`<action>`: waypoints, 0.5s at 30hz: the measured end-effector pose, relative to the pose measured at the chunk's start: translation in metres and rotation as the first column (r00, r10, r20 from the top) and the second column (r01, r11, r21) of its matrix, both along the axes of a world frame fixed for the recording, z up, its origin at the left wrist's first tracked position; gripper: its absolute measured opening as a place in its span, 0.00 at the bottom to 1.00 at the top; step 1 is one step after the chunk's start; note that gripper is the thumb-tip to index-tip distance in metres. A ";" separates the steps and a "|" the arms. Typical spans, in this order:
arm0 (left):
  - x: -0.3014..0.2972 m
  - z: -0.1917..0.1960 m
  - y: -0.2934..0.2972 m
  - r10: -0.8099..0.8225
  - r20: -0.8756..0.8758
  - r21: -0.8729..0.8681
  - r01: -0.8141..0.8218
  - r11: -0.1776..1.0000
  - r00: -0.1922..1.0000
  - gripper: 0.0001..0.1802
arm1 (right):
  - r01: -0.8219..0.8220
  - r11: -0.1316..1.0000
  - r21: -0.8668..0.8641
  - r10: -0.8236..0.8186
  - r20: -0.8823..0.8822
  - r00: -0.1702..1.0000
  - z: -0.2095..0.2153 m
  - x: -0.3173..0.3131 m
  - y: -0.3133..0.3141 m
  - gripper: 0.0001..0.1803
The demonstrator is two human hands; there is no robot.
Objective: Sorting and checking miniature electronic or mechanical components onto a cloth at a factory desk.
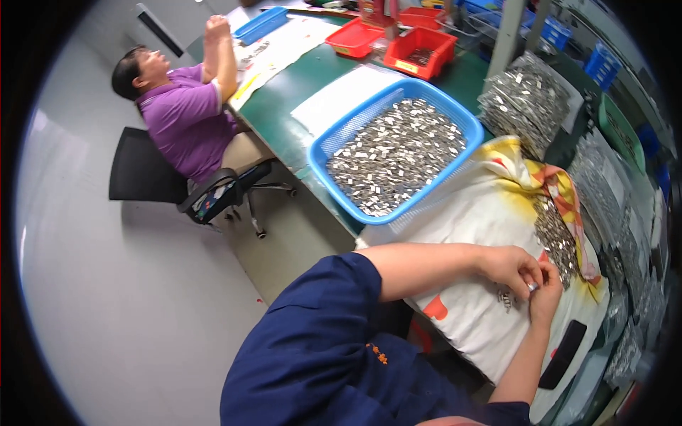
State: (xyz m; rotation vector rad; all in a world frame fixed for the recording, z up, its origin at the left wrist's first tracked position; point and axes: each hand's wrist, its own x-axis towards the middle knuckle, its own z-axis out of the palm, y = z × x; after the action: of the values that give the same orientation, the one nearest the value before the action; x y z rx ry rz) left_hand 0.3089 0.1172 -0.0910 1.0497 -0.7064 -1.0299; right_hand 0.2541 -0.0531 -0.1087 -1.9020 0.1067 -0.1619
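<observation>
Both hands meet right over the white cloth with yellow and orange print [490, 213], which looks spread there to keep small bits from rolling off the green table [284, 113]. The left hand [508, 268] has its fingers curled together, and the right hand [545, 295] comes up from below, fingertips pinched on a small shiny metal piece [532, 286] held between the two hands. Just under the fingers dangles a little cluster of similar pieces [505, 298]. A heap of loose metal parts [555, 238] lies just beyond the fingertips, within easy reach. Farther off sits the blue plastic basket [334, 142] full of the same parts.
</observation>
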 end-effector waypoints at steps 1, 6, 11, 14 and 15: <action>0.000 0.000 -0.001 0.021 0.046 0.022 -0.022 1.000 0.999 0.20 | 0.001 0.998 0.059 -0.001 0.007 1.000 0.002 0.001 0.002 0.10; 0.004 0.003 0.007 0.060 0.123 0.086 -0.071 0.994 0.991 0.21 | -0.019 0.992 0.123 0.019 -0.001 1.000 -0.001 0.005 0.005 0.11; 0.003 0.002 0.002 0.001 0.046 0.066 -0.004 0.998 0.999 0.20 | 0.016 1.000 0.003 -0.016 -0.002 1.000 0.003 0.000 0.001 0.09; 0.005 0.006 0.003 0.044 0.069 0.045 -0.047 0.998 0.997 0.21 | 0.057 0.981 0.184 -0.061 0.017 0.998 0.008 0.001 -0.002 0.07; 0.004 0.005 0.003 0.097 0.038 0.055 -0.099 0.994 0.995 0.21 | 0.044 0.956 0.290 -0.055 0.029 0.998 0.015 -0.003 -0.003 0.06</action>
State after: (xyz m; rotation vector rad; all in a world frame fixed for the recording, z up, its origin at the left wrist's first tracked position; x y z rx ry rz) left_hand 0.3131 0.1204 -0.0856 1.1430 -0.6502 -0.9533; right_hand 0.2512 -0.0557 -0.0941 -1.6043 0.1449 -0.2042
